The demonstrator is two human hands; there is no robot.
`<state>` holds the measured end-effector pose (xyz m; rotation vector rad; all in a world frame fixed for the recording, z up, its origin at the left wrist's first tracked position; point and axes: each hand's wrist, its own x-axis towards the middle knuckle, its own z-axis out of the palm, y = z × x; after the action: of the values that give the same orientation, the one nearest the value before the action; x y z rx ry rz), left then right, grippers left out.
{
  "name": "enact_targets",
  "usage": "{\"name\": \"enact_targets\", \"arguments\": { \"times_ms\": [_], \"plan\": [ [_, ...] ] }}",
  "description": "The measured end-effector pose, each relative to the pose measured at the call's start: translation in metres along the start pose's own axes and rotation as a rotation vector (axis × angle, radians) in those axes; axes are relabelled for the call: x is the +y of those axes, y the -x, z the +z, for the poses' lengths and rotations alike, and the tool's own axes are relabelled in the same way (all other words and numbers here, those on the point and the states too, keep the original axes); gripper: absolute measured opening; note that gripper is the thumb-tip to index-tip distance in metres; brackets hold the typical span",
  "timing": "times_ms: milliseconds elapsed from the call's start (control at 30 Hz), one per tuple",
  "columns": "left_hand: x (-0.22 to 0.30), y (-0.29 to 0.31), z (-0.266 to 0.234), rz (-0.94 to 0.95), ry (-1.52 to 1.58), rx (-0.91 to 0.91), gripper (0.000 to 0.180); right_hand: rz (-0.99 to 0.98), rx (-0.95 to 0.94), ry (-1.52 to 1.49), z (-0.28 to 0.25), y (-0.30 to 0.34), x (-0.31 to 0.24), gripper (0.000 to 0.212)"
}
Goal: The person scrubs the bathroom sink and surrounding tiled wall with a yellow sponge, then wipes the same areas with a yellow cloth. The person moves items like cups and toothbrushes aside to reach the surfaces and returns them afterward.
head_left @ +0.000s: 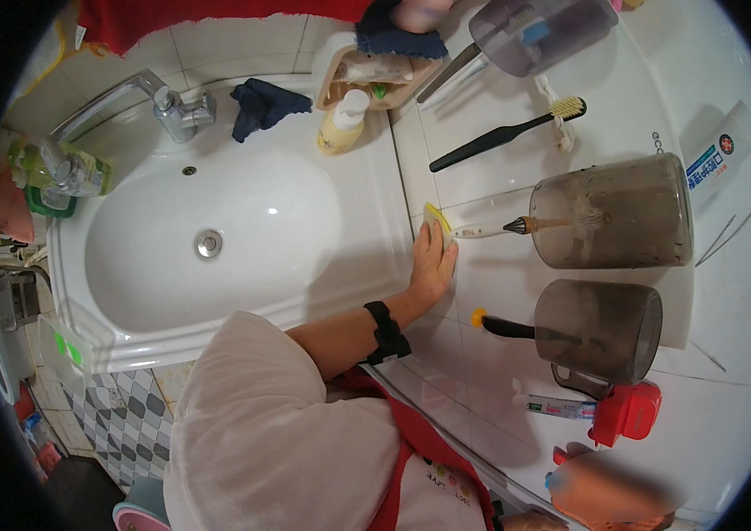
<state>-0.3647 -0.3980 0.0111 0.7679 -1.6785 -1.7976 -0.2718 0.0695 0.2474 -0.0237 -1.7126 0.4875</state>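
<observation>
One hand (433, 265), fingers pressed together, holds a yellow sponge (436, 221) flat against the tiled counter (482, 177) just beside the sink's (216, 239) right edge. Near it lie two smoky cups (613, 212), each holding one toothbrush, and one black toothbrush (499, 137).

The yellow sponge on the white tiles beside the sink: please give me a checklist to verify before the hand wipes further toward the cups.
1. Grip on the yellow sponge: ok, the hand presses it flat on the tiled wall.
2. Path ahead: not ok, a white brush lies right next to the sponge, its head inside the upper grey cup.
3. Lower grey cup: ok, apart from the hand.
4. Black toothbrush: ok, apart from the sponge.
5. Other hand: cannot tell, not in view.
6. Sponge wetness: cannot tell.
</observation>
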Motion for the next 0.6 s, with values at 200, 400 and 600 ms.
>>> {"name": "enact_targets", "arguments": {
  "times_ms": [200, 400, 600],
  "plan": [
    [-0.002, 0.0, 0.003, 0.038, 0.006, 0.05, 0.065, -0.014, 0.011, 0.013, 0.002, 0.002, -0.003, 0.051],
    [-0.004, -0.003, 0.0, 0.028, 0.008, 0.002, 0.065, -0.025, 0.017, 0.012, 0.008, 0.001, -0.007, 0.05],
    [-0.002, -0.002, 0.0, -0.022, 0.031, -0.006, 0.065, -0.046, 0.027, 0.011, 0.01, 0.001, -0.009, 0.05]
  ]
}}
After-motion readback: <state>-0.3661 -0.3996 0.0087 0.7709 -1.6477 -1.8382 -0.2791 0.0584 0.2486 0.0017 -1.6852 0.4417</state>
